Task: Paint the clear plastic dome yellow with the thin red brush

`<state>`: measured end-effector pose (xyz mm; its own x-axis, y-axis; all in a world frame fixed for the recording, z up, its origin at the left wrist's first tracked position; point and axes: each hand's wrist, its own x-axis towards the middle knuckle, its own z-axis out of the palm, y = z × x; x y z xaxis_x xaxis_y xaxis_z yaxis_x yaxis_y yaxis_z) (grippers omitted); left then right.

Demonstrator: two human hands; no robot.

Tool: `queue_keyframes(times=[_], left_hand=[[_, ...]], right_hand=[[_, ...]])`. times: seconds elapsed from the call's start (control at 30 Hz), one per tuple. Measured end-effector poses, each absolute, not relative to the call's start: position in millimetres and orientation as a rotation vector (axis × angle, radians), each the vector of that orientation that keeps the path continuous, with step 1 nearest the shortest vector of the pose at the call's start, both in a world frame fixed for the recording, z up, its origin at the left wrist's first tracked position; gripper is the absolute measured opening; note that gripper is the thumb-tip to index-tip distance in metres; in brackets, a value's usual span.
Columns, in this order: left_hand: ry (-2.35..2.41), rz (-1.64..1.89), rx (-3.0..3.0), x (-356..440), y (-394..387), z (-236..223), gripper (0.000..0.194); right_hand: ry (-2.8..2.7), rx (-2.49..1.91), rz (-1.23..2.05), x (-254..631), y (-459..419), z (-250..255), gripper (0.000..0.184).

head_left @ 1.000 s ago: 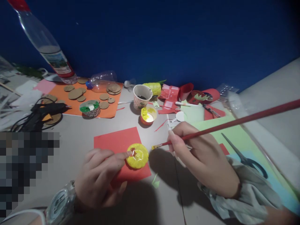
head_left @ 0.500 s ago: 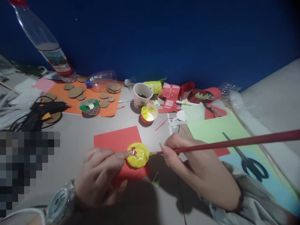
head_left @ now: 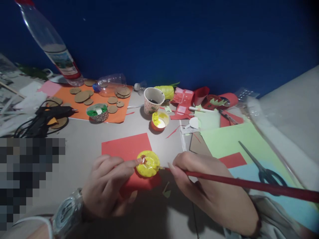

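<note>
Near the middle of the table is a round, yellow-painted piece [head_left: 150, 168], shiny, with a reddish-brown unpainted patch; it looks like a plastic bottle bottom. My left hand [head_left: 112, 186] steadies it, index fingertip pressed on that patch, thumb lower down and other fingers curled. A sheet of red paper [head_left: 124, 146] lies beneath. My right hand [head_left: 206, 186] is closed around a red-handled paintbrush [head_left: 239, 182], whose bristle tip touches the piece's right edge. Beyond them stands a small red cup of yellow and white paint [head_left: 160, 124].
A patterned paper cup of dark liquid [head_left: 152, 103] stands behind the paint. To the left are a green paint cup [head_left: 98, 114], cardboard discs [head_left: 82, 96], a glue gun [head_left: 52, 111] and a tall bottle [head_left: 59, 59]. Scissors [head_left: 264, 172] rest on coloured paper at right.
The paintbrush handle has swung downward on the right, and its tip has shifted slightly lower along the yellow piece's edge. My left hand keeps its hold; the whole view has shifted slightly.
</note>
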<state>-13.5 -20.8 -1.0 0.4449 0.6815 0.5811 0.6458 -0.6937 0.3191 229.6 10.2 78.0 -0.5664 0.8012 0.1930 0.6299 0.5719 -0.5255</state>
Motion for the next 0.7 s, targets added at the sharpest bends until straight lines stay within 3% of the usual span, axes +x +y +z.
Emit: queue_keyframes(times=[0.23,0.37,0.7], left_hand=[[1.179,1.138,2.615,-14,-20,-3,0.026],[1.190,1.239,2.509,-18,-19,-6,0.034],[1.190,1.288,2.385,-21,-20,-8,0.028]], right_hand=[[-2.372,-1.228,0.481,242,12,97,0.031],[-2.310,-1.244,0.409,246,14,98,0.027],[-2.156,-1.273,0.629,252,22,103,0.019]])
